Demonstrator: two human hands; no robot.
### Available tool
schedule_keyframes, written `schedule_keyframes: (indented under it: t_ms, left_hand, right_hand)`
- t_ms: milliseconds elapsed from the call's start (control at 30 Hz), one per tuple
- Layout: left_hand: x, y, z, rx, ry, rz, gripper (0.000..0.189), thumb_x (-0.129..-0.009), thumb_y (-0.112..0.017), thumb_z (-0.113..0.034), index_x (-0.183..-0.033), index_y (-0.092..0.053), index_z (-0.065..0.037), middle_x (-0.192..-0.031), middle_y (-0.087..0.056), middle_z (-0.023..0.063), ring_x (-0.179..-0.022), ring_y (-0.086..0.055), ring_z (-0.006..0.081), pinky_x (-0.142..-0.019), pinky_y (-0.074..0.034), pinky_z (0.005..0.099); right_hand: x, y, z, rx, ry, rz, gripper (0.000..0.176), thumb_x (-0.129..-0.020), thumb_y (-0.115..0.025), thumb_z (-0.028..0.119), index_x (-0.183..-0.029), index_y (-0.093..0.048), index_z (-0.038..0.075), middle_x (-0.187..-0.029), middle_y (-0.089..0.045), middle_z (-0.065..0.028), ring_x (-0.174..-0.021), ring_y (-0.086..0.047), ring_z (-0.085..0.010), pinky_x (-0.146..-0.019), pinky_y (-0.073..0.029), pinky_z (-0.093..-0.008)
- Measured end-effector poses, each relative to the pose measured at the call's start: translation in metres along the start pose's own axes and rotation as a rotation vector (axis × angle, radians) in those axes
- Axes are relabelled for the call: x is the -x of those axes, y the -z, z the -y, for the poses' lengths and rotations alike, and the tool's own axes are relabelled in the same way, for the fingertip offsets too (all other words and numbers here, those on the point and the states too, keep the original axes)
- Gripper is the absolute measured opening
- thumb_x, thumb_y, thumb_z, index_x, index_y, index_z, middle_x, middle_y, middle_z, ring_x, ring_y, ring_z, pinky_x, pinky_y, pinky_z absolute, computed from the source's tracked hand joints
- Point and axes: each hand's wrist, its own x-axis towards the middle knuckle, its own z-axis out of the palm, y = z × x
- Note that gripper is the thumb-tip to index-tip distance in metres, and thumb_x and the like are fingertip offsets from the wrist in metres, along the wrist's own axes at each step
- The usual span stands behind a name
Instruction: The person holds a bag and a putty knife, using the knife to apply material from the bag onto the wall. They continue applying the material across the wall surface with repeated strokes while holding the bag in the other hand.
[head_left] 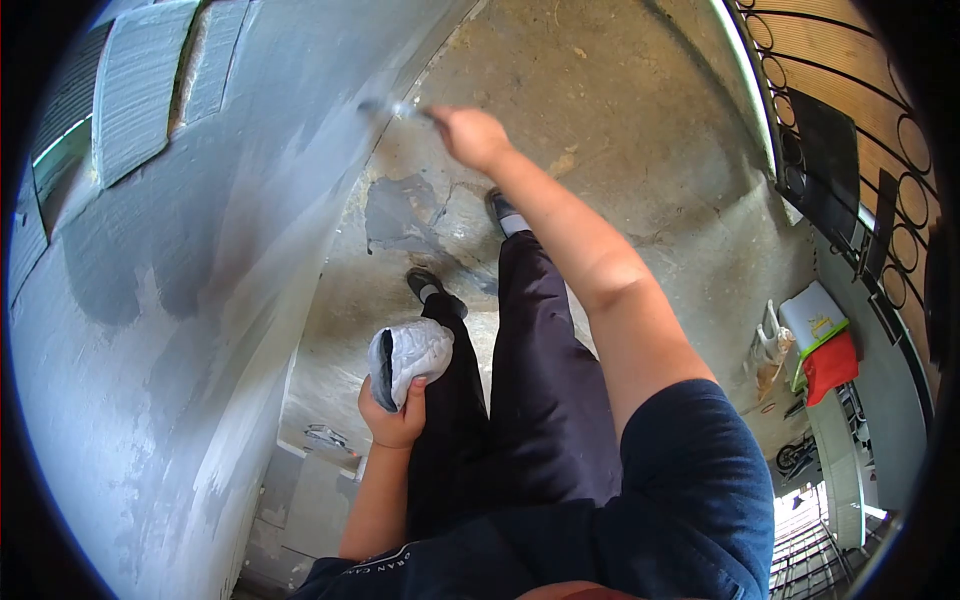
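Observation:
My right hand [472,136] is stretched out ahead, its fingers closed round the handle of a paintbrush [403,108]. The brush's dark tip is at the grey-painted wall [250,190], low down near the floor; motion blurs it a little. In front of my legs, my left hand [396,422] grips a paint container wrapped in crumpled white plastic [424,348]. Its opening tilts toward the wall, and dark grey shows inside. The fingers under the container are partly hidden.
The concrete floor [600,120] has a dark grey stain [400,212] beside my shoes. A metal gate with rings [905,145] stands along the right. Near it are a white bucket [812,315] and a red cloth [832,367]. Ridged boards [145,90] sit on the wall, upper left.

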Motion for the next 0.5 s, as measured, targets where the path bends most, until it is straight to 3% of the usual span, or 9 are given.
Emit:
schedule_keyframes:
  t_ms: [267, 300, 333, 500]
  left_hand:
    - [0.004, 0.007, 0.008, -0.037, -0.038, -0.019, 0.030, -0.087, -0.078, -0.025, -0.101, -0.070, 0.002, -0.089, -0.069, 0.0164, -0.078, -0.071, 0.0327, -0.070, -0.054, 0.0369]
    - [0.003, 0.007, 0.008, -0.050, -0.048, -0.016, 0.031, -0.087, -0.078, -0.025, -0.100, -0.070, 0.001, -0.088, -0.069, 0.0167, -0.077, -0.071, 0.0331, -0.070, -0.054, 0.0371]
    - [0.001, 0.006, 0.007, -0.064, -0.057, -0.012, 0.031, -0.087, -0.078, -0.025, -0.100, -0.070, 0.001, -0.088, -0.069, 0.0171, -0.077, -0.071, 0.0335, -0.069, -0.054, 0.0374]
    - [0.000, 0.001, 0.001, -0.016, -0.042, -0.031, 0.032, -0.086, -0.079, -0.027, -0.099, -0.070, 0.001, -0.087, -0.070, 0.0174, -0.077, -0.071, 0.0333, -0.069, -0.055, 0.0373]
  right_hand:
    - [-0.062, 0.076, -0.027, -0.305, -0.398, -0.668, 0.033, -0.096, -0.060, 0.018, -0.128, -0.063, 0.011, -0.110, -0.072, -0.0228, -0.101, -0.069, -0.0402, -0.086, -0.055, -0.0450]
    - [-0.066, 0.073, -0.024, -0.277, -0.341, -0.689, 0.033, -0.096, -0.057, 0.019, -0.126, -0.063, 0.009, -0.106, -0.071, -0.0240, -0.100, -0.068, -0.0430, -0.085, -0.054, -0.0517]
    - [-0.068, 0.067, -0.021, -0.274, -0.336, -0.689, 0.033, -0.096, -0.057, 0.019, -0.126, -0.063, 0.009, -0.106, -0.071, -0.0240, -0.100, -0.068, -0.0430, -0.085, -0.054, -0.0517]
    - [-0.030, 0.023, 0.021, -0.197, -0.211, -0.154, 0.034, -0.094, -0.059, 0.019, -0.127, -0.064, 0.012, -0.105, -0.071, -0.0227, -0.097, -0.069, -0.0421, -0.086, -0.055, -0.0494]
